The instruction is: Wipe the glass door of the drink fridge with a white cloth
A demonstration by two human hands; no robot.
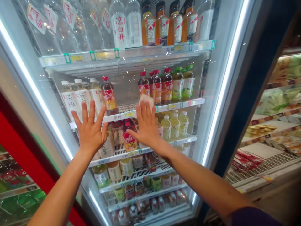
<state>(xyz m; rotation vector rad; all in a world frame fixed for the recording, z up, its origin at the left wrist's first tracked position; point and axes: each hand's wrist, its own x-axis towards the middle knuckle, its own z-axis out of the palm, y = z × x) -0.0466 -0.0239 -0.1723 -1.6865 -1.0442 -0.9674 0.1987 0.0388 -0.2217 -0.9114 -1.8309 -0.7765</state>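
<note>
A glass door (127,88) of a drinks cooler fills the middle of the view, with small light reflections across it. My left hand (91,133) lies open on the left part of the glass, its fingers spread and nothing in it. My right hand (148,127) is flat near the middle of the door, pressing a white cloth (146,98) to the glass under its fingertips. Most of the cloth is hidden by the fingers; whether it is cloth or paper is hard to tell.
Shelves behind the glass carry tea bottles (109,95), amber bottles (162,26) and clear water bottles (119,26). Bright light strips (227,75) run down both sides. A red cabinet frame (25,141) stands left; an open display shelf (265,147) with packaged goods stands right.
</note>
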